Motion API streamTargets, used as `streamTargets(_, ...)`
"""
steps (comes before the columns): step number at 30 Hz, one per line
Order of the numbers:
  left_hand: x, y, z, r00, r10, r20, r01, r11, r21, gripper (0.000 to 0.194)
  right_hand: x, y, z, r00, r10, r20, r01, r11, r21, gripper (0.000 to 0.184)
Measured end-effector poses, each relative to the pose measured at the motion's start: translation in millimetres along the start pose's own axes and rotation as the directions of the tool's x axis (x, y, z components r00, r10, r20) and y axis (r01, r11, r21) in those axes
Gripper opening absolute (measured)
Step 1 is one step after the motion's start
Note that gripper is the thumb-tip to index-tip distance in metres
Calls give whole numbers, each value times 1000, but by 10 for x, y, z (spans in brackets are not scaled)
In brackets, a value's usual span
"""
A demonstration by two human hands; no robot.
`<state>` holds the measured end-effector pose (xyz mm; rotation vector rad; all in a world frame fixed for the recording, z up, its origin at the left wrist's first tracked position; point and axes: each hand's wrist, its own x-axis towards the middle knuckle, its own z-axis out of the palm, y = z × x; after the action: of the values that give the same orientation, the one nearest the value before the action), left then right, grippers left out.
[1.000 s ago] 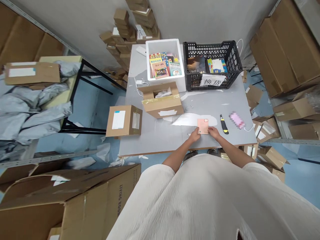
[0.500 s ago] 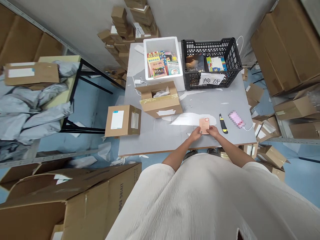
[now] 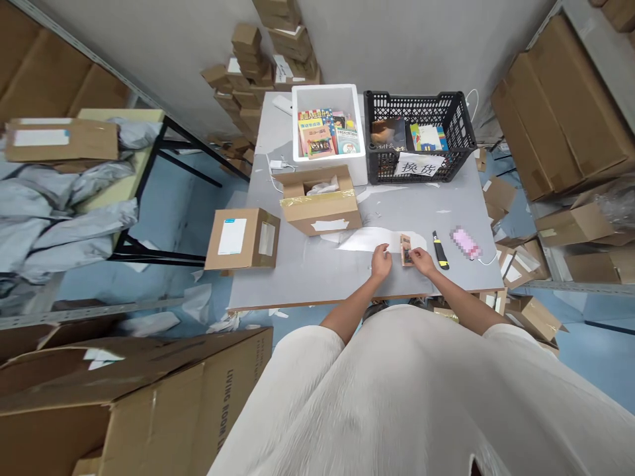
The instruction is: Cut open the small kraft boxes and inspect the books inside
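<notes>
A small peach-coloured book (image 3: 405,250), with a darker patch on the side now showing, stands tilted or turned over the table near its front edge. My right hand (image 3: 421,260) is closed on its right side, thumb and fingers pinching it. To the left of it, and apart from it, my left hand (image 3: 381,262) is held with loosely curled fingers and nothing in them. Just right of my right hand lies a black and yellow utility knife (image 3: 440,250). Beneath and behind the book is a white paper-like patch (image 3: 360,238) on the grey table (image 3: 317,274).
An open cardboard box (image 3: 322,213) and a closed carton (image 3: 243,239) stand on the left. Behind are a white foam box (image 3: 325,160) of books and a black crate (image 3: 421,173). A pink blurred item (image 3: 465,243) with a cable lies right. Cartons surround the table.
My left hand has let go of the book and moved left. The book has turned in my right hand, so it looks narrower and shows a different, darker side.
</notes>
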<state>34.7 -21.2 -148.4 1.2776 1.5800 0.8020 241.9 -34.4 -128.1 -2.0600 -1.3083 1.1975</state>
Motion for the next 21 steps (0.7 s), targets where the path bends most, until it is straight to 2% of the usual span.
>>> streamTargets(2, 17, -61, -125, 998, -20, -65, 22, 999, 29, 41, 17, 25, 67, 999, 17, 46, -17, 1000, -7, 20)
streamTargets(7, -18, -190, -290, 993, -121, -2, 121, 990, 70, 43, 54, 122, 160, 990, 87, 108, -83, 996, -41, 17)
streamTargets(11, -70, -206, -293, 985, -164, 54, 159, 983, 97, 42, 64, 180, 204, 987, 86, 134, -81, 996, -45, 23)
streamTargets(17, -73, -118, -236, 974, -197, 110, 183, 975, 129, 39, 87, 214, 225, 986, 77, 147, -75, 997, -21, 26)
streamTargets(21, -48, -54, -163, 940, -294, 171, 257, 944, 206, 40, 84, 227, 226, 983, 82, 163, -88, 996, 32, 22)
